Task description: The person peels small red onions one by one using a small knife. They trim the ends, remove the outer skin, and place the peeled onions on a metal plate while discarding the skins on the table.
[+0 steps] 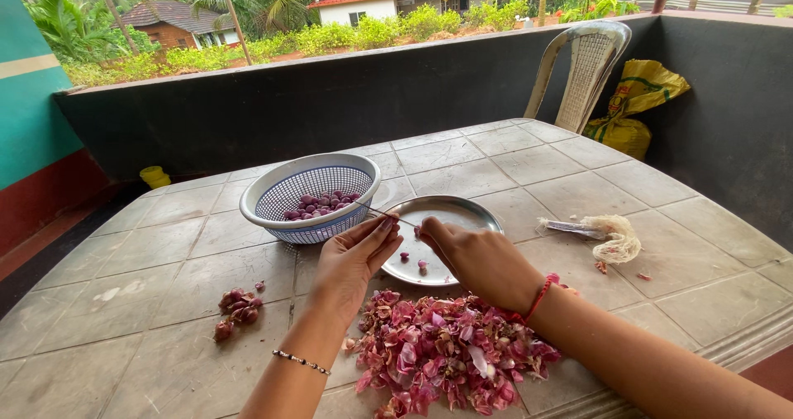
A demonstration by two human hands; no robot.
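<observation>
Item: white plastic colander (285, 189), round, with a blue mesh wall, standing on the tiled table (578, 179) left of centre; contents, a shallow layer of peeled purple shallots (320, 204) lying in its bottom. Item: round steel plate (462, 214), touching or just beside the colander's right rim; contents, a few small purple pieces (421, 265) near its front edge, the rest bare metal. Item: heap of pink and purple shallot skins (450, 349), loose on the table at the near edge, between the two forearms. Item: small cluster of unpeeled shallots (237, 307), on the table well left of the heap. Item: pale mesh bag (615, 239), crumpled, on the table right of the plate. Item: left hand (351, 264), over the plate's left edge, fingers brought together with tips pinching one end of a thin knife blade (395, 216). Item: right hand (477, 258), over the plate, fingers curled shut toward the left hand; what they enclose cannot be told. The blade spans the small gap between the two sets of fingertips, above the plate's rim and just beside the colander. Beyond the table: white plastic chair (586, 68) and yellow sack (636, 105) against the dark wall.
</observation>
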